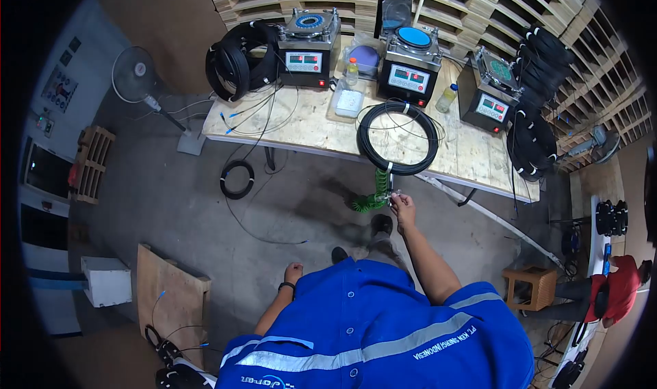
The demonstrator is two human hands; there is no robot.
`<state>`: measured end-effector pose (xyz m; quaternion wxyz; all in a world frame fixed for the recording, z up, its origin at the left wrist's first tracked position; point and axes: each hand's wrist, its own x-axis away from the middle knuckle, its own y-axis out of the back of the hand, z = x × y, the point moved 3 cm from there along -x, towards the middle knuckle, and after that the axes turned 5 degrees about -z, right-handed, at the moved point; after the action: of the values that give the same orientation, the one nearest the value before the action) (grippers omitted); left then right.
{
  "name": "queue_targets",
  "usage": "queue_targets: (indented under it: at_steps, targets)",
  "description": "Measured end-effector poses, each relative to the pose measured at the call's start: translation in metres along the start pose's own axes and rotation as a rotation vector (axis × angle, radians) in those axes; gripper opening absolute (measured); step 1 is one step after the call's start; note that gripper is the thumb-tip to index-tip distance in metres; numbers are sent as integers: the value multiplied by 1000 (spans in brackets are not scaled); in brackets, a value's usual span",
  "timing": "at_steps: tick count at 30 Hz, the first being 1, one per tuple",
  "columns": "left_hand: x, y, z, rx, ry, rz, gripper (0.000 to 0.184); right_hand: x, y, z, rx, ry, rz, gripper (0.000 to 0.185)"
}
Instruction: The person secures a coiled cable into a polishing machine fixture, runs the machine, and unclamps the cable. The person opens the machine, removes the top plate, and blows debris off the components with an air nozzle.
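In front of the table's edge, my right hand (pixel 404 209) pinches a small metallic end piece beside a green coiled air hose (pixel 373 201). The exact shape of that piece is too small to make out. My left hand (pixel 293 273) hangs low beside my body, fingers curled into a loose fist, with a dark band at the wrist. Just above my right hand, a large coil of black cable (pixel 365 143) with white ties lies on the wooden table (pixel 308 125), overhanging its front edge.
Three machines with red displays (pixel 303 62) (pixel 408 79) (pixel 492 107) stand along the table. Bottles (pixel 446 99), a white container (pixel 348 103) and more black cable coils (pixel 229 71) share it. A small cable coil (pixel 237 179) lies on the floor. A person in red (pixel 619 290) is at far right.
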<state>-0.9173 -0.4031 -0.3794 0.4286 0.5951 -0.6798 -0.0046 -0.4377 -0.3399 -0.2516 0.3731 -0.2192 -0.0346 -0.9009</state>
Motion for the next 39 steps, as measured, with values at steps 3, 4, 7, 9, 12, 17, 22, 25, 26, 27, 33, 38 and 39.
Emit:
queue_targets:
  at_steps: [3, 4, 7, 9, 12, 17, 22, 25, 26, 27, 33, 38, 39]
  targets:
    - [-4, 7, -14, 48, 63, 15, 20, 20, 7, -3, -94, -66, 5, 28]
    - [-3, 10, -21, 74, 61, 22, 20, 26, 9, -6, -133, -58, -15, 28]
    - [-11, 10, -20, 91, 49, 30, 20, 45, 23, -6, -152, -27, -57, 28]
    - [-17, 9, -20, 83, 37, 32, 21, 47, 45, -14, -48, 54, -81, 27]
    - [-21, 10, -37, 30, -13, 58, 23, 71, 66, 19, -138, 122, -254, 24]
    - [-56, -4, -44, 110, 24, 110, 21, 65, 135, 82, -388, 261, -619, 26]
    - [-73, 6, -153, 42, -270, 137, 23, 67, 166, 245, -287, 324, -501, 34]
    - [-99, 0, -263, 115, -615, 115, 27, 71, 137, 344, -250, 350, -334, 41]
    - [-86, 2, -322, 139, -718, 97, 28, 67, 126, 370, -198, 403, -296, 46]
    - [-62, 6, -389, 164, -823, 76, 29, 67, 110, 396, -221, 418, -271, 49]
    - [43, -25, -639, 247, -1105, 344, 38, 63, 50, 522, -142, 843, 36, 60]
    - [112, -94, -736, 223, -1469, 318, 70, 24, 3, 557, -21, 925, 179, 66]
    - [116, -109, -750, 242, -1468, 338, 75, 8, -3, 555, 0, 905, 250, 67]
